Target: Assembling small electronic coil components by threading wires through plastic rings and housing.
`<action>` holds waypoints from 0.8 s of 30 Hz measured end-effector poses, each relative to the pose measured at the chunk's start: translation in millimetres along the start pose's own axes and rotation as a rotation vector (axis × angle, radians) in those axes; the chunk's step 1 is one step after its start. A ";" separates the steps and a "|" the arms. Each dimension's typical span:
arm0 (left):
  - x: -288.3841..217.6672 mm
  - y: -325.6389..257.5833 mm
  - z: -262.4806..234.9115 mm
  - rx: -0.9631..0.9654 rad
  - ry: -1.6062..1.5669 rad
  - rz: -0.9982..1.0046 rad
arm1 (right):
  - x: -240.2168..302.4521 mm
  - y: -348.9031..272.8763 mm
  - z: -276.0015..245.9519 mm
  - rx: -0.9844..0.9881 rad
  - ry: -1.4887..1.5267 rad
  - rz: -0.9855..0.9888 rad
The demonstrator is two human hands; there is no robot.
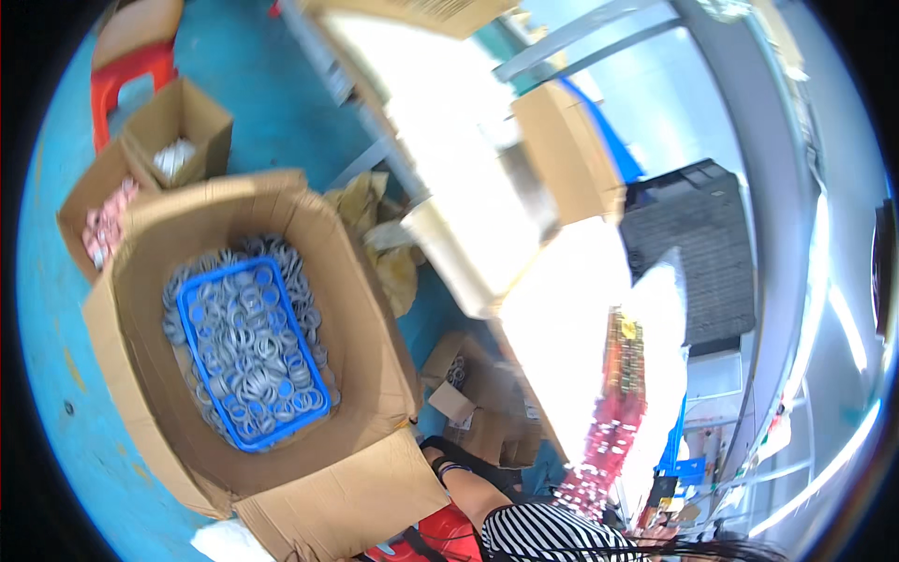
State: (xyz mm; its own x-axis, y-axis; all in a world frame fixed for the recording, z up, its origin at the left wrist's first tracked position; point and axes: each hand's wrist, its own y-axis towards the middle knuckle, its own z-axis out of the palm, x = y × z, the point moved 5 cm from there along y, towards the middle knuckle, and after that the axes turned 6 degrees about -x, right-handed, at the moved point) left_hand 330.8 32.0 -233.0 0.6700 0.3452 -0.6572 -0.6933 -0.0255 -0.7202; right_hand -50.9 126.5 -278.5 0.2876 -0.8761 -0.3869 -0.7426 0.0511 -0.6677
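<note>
Striped sleeve (543, 536), hands hidden, red packets (613, 421) nearby

Blue plastic basket (251, 354) of grey rings (257, 361) inside large open cardboard box (365, 309) on floor (56, 375); two small cardboard boxes (178, 126) behind; bright surface (562, 309) right.

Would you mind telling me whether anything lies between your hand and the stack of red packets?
Nothing visible does: a hand at the lower edge seems already against the foot of the stack of red packets, though blur hides the grip.
</note>
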 end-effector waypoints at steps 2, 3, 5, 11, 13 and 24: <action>-23.9 -21.8 -21.0 -0.024 0.084 0.007 | 12.3 -23.7 -22.9 -0.022 0.048 -0.019; -37.0 -29.7 -26.0 -0.017 0.130 0.018 | 2.2 -32.3 -38.1 -0.039 0.087 -0.005; -54.9 -54.0 -36.1 0.002 0.228 0.021 | -27.2 -42.1 -70.2 -0.307 0.284 -0.002; -94.5 -110.9 -67.4 -0.012 0.502 -0.057 | -51.0 -112.6 -86.0 -0.463 0.653 -0.079; -109.9 -122.3 -68.0 0.013 0.597 -0.081 | -61.5 -136.2 -81.4 -0.541 0.657 -0.252; -149.7 -172.6 -77.6 0.045 1.059 -0.258 | -100.9 -316.6 -145.4 -0.513 0.673 -0.555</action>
State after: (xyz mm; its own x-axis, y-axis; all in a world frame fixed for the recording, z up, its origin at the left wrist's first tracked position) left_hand 370.8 -88.0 -27.5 0.6706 -0.6483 -0.3605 -0.4934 -0.0269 -0.8694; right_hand 67.3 129.0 64.3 0.3880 -0.8100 0.4398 -0.8238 -0.5188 -0.2287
